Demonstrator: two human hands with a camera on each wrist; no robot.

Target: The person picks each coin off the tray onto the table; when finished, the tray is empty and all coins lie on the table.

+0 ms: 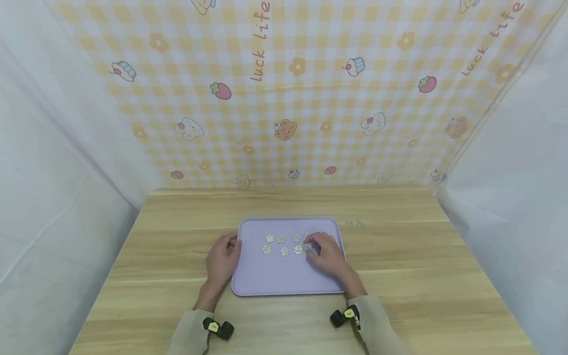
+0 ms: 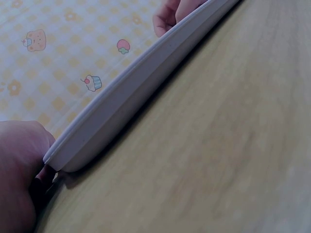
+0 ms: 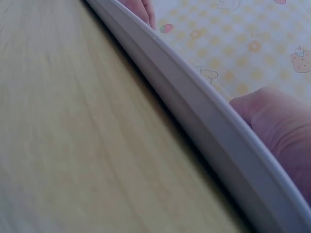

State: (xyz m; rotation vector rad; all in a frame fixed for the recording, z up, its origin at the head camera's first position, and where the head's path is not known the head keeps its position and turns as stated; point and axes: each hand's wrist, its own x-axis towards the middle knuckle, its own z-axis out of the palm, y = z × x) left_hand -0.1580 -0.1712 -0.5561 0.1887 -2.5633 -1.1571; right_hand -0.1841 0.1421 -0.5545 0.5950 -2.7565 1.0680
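Observation:
A lilac tray [image 1: 286, 281] lies on the wooden table, with several shiny, coin-like discs [image 1: 284, 252] spread in two loose rows on it. My left hand [image 1: 222, 260] grips the tray's left edge; in the left wrist view the rim [image 2: 104, 104] sits between that hand's thumb side and the fingers under it. Over the right part of the tray, my right hand [image 1: 327, 254] pinches a silvery disc [image 1: 307, 247] between thumb and fingers. Another disc beside it is partly hidden by the fingers. In the right wrist view the tray wall hides the right fingertips.
Two small clear discs [image 1: 360, 224] lie on the table [image 1: 399, 276] beyond the tray's right back corner. A yellow checked cloth [image 1: 284, 103] hangs behind the table, and white sheets [image 1: 57, 162] hang at both sides.

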